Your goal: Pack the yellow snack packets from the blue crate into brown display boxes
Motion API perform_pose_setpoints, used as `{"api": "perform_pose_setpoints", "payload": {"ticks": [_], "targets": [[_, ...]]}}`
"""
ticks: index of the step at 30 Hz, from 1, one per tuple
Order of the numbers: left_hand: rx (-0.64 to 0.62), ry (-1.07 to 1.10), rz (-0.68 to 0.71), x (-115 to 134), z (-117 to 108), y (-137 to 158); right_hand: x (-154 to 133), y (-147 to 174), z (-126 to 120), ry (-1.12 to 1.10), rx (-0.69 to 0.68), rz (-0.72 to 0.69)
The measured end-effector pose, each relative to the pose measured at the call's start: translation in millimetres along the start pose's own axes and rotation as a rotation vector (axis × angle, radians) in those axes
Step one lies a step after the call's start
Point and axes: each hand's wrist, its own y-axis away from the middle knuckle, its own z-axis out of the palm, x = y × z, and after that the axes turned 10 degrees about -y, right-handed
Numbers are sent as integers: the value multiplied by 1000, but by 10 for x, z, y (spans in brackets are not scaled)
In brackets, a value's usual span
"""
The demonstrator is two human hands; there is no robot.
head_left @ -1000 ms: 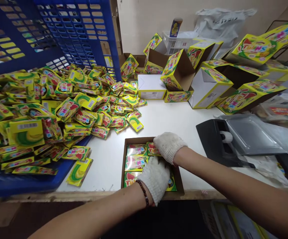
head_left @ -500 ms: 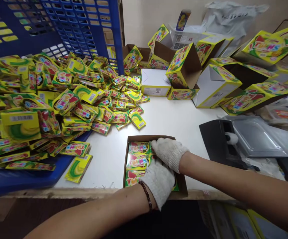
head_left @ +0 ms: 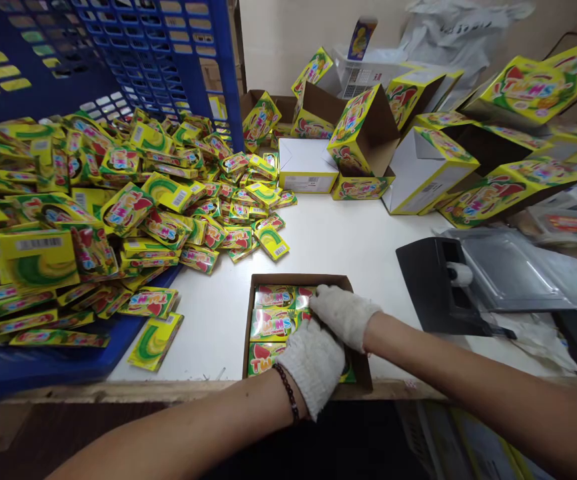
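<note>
An open cardboard box [head_left: 298, 279] lies at the table's front edge, holding rows of small TWINS packs [head_left: 272, 325] with a watermelon print. My left hand [head_left: 314, 365], in a white knit glove, reaches over the near part of the box with its fingers curled down onto the packs. My right hand [head_left: 346, 316], gloved alike, bends its fingers inside the far right corner, close to the left fingertips. Whatever lies under both hands is hidden, including the box's right-hand packs.
A blue plastic crate [head_left: 228, 73] on the left spills a heap of small packs [head_left: 128, 207] onto the white table [head_left: 318, 233]. Empty TWINS display cartons [head_left: 368, 133] stand along the back. A black tape dispenser [head_left: 433, 287] and a clear plastic tray [head_left: 516, 270] lie right.
My right hand has shifted slightly right and down, showing more of the pack in the far row. The left hand stays bent over the box. The view has moved slightly.
</note>
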Motion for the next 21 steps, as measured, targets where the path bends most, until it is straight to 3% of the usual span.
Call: {"api": "perform_pose_setpoints", "payload": {"ticks": [3,6,9,12,17,21], "targets": [[-140,-15,49,-119,-296,32,307,159,-135,-238,250,-46],[-162,-56,57,-271,-455,-51,559,369,-47,-502,593,128],[-31,-113,177,-416,-386,-209,567,495,275,-762,572,187],[-11,-100,251,-525,-204,-312,371,503,579,-930,494,151],[-41,-76,254,-612,-56,-310,152,422,768,-1079,614,197],[-97,-95,181,-573,-115,-273,191,383,1000,-1181,740,106]]}}
